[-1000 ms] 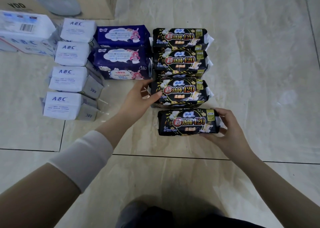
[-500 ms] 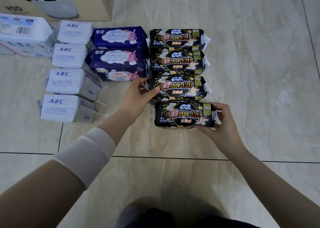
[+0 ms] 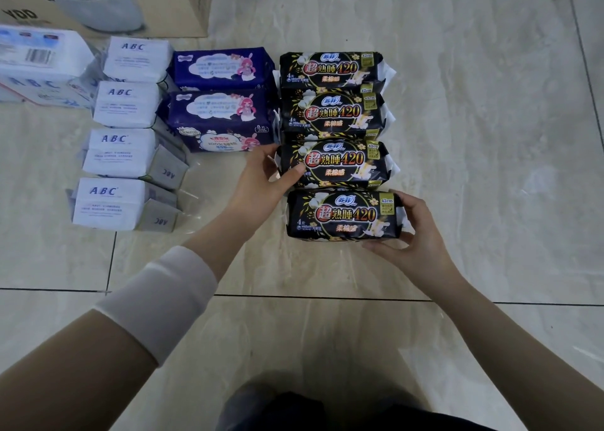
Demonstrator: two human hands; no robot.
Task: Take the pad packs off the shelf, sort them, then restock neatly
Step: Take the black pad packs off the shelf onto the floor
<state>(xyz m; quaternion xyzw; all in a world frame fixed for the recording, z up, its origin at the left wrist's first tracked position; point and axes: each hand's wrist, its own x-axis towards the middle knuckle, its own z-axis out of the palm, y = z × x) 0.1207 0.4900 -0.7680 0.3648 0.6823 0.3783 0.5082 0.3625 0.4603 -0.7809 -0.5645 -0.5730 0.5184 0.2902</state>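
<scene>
Pad packs lie sorted in columns on the tiled floor. Several black packs form the right column. My right hand (image 3: 413, 234) grips the nearest black pack (image 3: 343, 214) at its right end, and that pack sits against the one behind it. My left hand (image 3: 261, 182) holds the left end of the third black pack (image 3: 336, 164), thumb on its face. Two dark blue packs (image 3: 219, 120) sit in the middle column. Several white ABC packs (image 3: 121, 155) make the left column.
A large white ABC multipack (image 3: 39, 64) lies at the far left. Behind it stands a cardboard box (image 3: 108, 2) printed with a pot. Bare floor tiles (image 3: 490, 169) stretch to the right and toward me. My dark-trousered knee (image 3: 327, 407) shows at the bottom.
My right hand slid the nearest black pack away from me until it closed up against the third pack. My left hand stayed at that third pack's left end.
</scene>
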